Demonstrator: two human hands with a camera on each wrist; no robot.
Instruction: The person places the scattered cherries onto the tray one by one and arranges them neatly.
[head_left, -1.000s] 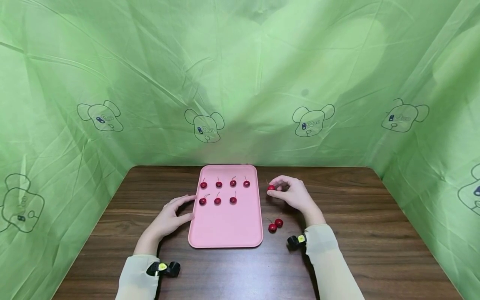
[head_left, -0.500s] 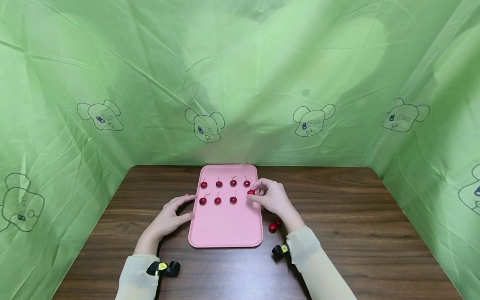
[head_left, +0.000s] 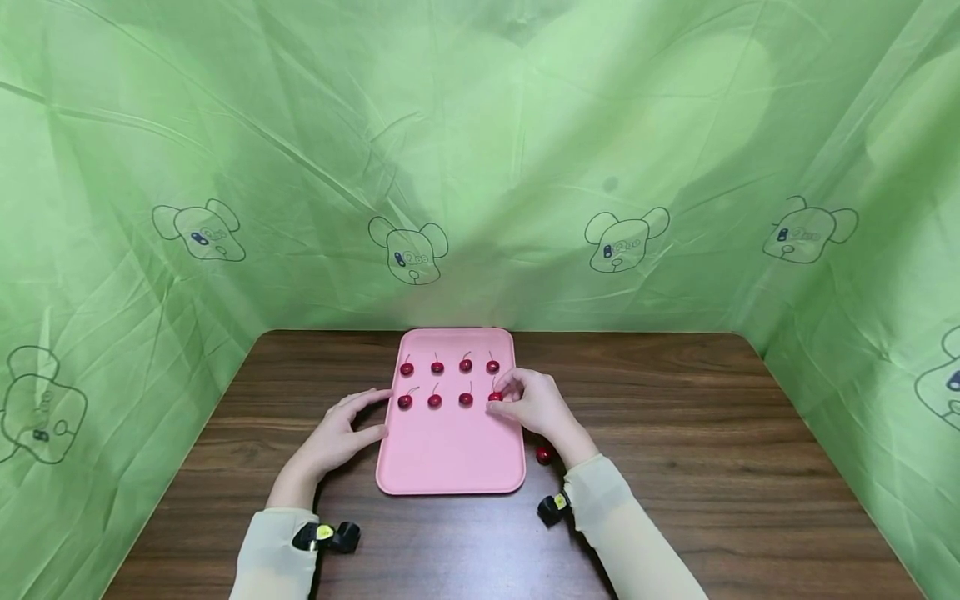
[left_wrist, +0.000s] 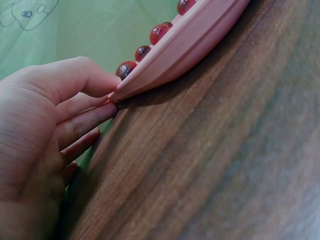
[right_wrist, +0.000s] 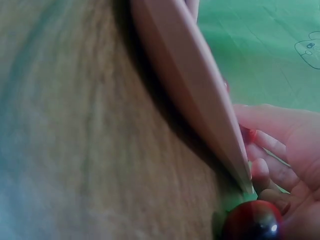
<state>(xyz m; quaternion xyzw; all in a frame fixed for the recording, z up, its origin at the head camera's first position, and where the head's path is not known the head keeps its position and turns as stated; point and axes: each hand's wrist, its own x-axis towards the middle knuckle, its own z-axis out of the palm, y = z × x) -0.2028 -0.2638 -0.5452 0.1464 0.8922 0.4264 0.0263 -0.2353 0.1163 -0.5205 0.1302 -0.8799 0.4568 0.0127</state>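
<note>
A pink tray [head_left: 450, 454] lies on a dark wooden table [head_left: 712, 433]. Its back row holds several red cherries [head_left: 437, 367]. In the second row lie three cherries [head_left: 435, 401], and at that row's right end my right hand [head_left: 501, 398] pinches one more cherry [head_left: 495, 397], low over the tray. My left hand [head_left: 352, 421] rests flat on the table. In the left wrist view its fingers [left_wrist: 95, 117] touch the tray's left edge [left_wrist: 150, 70]. The right wrist view shows the tray's rim [right_wrist: 190, 90] and a loose cherry [right_wrist: 252, 220].
One loose cherry [head_left: 543, 455] lies on the table right of the tray, partly hidden behind my right wrist. A green cloth with cartoon prints [head_left: 480, 167] walls the table at the back and on both sides. The tray's near half is bare.
My right hand has carried a cherry leftward from the table onto the tray and lowered it to the right end of the second row. The left hand has stayed put.
</note>
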